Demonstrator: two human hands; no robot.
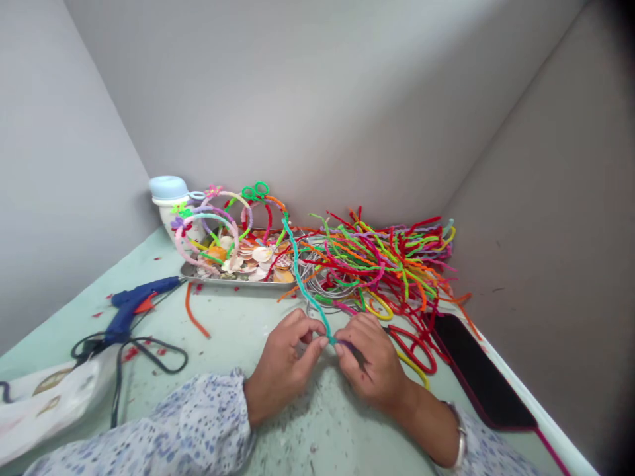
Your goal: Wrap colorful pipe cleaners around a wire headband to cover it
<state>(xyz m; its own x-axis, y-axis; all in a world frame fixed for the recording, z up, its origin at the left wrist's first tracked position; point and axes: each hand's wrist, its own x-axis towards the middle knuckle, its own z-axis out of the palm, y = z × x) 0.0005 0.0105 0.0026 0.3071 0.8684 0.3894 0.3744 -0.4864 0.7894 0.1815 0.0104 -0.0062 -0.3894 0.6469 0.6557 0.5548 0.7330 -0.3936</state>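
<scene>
A teal pipe cleaner (296,264) stretches from the edge of the tray down to my fingertips, its lower end near the middle of the table. My left hand (288,363) pinches that end between thumb and index finger. Right beside it, my right hand (373,362) grips the same end, fingertips almost touching the left ones. A dark purple strand (353,350) shows under the right fingers; whether it joins the teal one I cannot tell. Behind the right hand lies a large pile of colourful pipe cleaners (397,261).
A metal tray (243,283) holds shells, with several pipe-cleaner-wrapped headbands (233,231) above it. Left are a blue glue gun (136,307), its cord and a white bag (64,403). A white bottle (171,198) stands behind. Red-handled scissors (430,360) and a phone (483,370) lie right.
</scene>
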